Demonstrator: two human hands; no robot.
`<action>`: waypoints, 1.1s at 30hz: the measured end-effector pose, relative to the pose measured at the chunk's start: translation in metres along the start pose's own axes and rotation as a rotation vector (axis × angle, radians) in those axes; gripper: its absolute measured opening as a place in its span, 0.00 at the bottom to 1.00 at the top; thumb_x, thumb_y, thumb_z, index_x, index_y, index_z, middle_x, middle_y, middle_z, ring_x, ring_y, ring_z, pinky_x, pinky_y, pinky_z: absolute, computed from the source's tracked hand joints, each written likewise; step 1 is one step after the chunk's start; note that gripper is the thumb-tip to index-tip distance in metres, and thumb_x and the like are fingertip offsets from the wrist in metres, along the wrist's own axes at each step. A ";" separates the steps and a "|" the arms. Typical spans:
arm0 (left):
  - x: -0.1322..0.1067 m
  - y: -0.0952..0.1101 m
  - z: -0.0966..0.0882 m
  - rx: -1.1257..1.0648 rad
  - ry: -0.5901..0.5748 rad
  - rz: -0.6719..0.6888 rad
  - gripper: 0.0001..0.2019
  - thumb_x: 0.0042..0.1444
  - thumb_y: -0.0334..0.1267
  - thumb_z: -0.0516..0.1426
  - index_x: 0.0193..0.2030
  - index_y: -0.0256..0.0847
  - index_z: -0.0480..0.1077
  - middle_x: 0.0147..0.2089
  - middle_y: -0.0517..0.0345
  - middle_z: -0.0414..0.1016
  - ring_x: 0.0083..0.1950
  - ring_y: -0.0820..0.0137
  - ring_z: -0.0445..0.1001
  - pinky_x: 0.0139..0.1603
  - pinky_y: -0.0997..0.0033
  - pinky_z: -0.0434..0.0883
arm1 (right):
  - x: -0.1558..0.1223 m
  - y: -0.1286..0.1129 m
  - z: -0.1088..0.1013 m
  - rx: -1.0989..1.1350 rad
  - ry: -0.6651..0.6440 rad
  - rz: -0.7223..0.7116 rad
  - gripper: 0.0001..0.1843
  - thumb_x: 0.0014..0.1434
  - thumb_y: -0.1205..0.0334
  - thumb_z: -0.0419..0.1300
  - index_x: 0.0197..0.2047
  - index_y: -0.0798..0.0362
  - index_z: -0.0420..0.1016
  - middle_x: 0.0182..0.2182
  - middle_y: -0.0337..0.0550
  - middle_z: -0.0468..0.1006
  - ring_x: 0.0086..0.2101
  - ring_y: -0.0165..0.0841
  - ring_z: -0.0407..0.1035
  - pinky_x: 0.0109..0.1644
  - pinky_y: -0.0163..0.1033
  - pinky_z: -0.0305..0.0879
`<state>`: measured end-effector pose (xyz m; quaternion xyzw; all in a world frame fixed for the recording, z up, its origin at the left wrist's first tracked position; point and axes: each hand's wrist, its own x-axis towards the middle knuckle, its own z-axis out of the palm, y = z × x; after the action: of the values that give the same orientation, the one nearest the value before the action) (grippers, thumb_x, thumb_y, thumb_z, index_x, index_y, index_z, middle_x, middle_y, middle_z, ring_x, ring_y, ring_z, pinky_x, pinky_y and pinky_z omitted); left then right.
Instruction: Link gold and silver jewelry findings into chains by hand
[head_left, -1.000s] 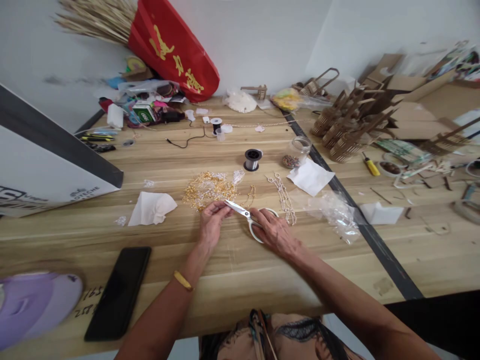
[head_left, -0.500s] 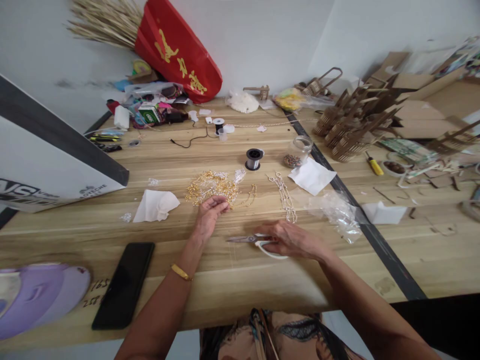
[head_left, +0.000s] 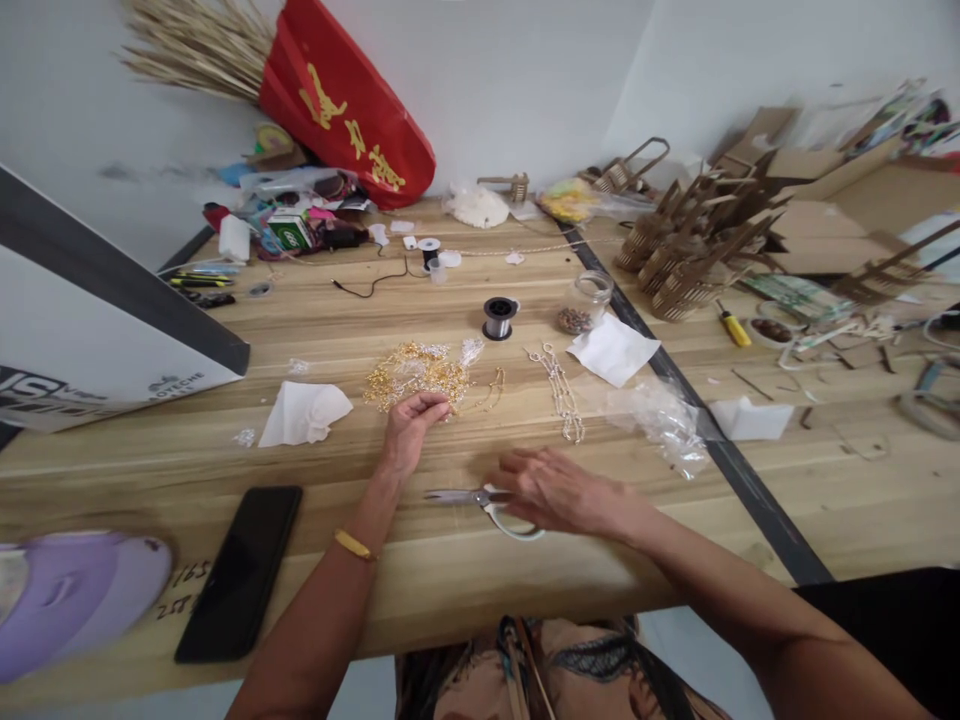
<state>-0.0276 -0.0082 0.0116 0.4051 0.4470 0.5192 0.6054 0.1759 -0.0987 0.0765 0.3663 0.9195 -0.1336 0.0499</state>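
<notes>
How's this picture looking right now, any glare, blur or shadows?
Head view: small glints on the clear plastic; head view: soft shadow on the tabletop by the right hand, which looks slightly blurred; head view: lighting looks fairly even.

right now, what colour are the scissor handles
The scissor handles look white, clearest in the head view.

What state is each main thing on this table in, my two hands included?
Gold beads: heaped in a tangle.
Silver bead strands: laid out lengthwise.
Scissors: lying down, tips pointing left.
Left hand: fingertips pinched together by the gold beads.
Right hand: loosely curled over the scissors; contact unclear.
Wire spool: standing on end, wound.
Jar: upright, partly filled.
Phone: flat, upper face dark.
White tissue: partly crumpled.
Cardboard box: flaps open.
</notes>
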 end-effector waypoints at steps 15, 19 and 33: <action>-0.005 0.016 0.004 -0.203 -0.123 -0.065 0.09 0.38 0.31 0.65 0.29 0.35 0.75 0.29 0.56 0.77 0.37 0.68 0.77 0.46 0.64 0.70 | 0.034 0.078 0.040 -0.051 0.394 0.068 0.24 0.65 0.52 0.48 0.59 0.57 0.59 0.56 0.55 0.63 0.57 0.43 0.53 0.58 0.51 0.56; -0.003 0.017 0.004 -0.196 -0.139 -0.073 0.08 0.39 0.31 0.65 0.29 0.35 0.75 0.30 0.55 0.78 0.37 0.69 0.77 0.46 0.66 0.70 | 0.028 0.076 0.043 -0.045 0.433 0.046 0.22 0.65 0.52 0.48 0.57 0.58 0.62 0.54 0.56 0.64 0.57 0.45 0.52 0.57 0.51 0.56; -0.030 0.029 -0.006 0.039 -0.060 -0.088 0.09 0.38 0.33 0.66 0.30 0.36 0.76 0.31 0.56 0.77 0.35 0.70 0.76 0.43 0.69 0.71 | 0.008 0.076 0.051 -0.008 0.456 0.045 0.20 0.66 0.53 0.45 0.55 0.54 0.65 0.47 0.53 0.66 0.48 0.42 0.57 0.52 0.49 0.57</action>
<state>-0.0433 -0.0335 0.0416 0.4121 0.4560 0.4710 0.6328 0.2220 -0.0545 0.0098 0.4072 0.8991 -0.0427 -0.1549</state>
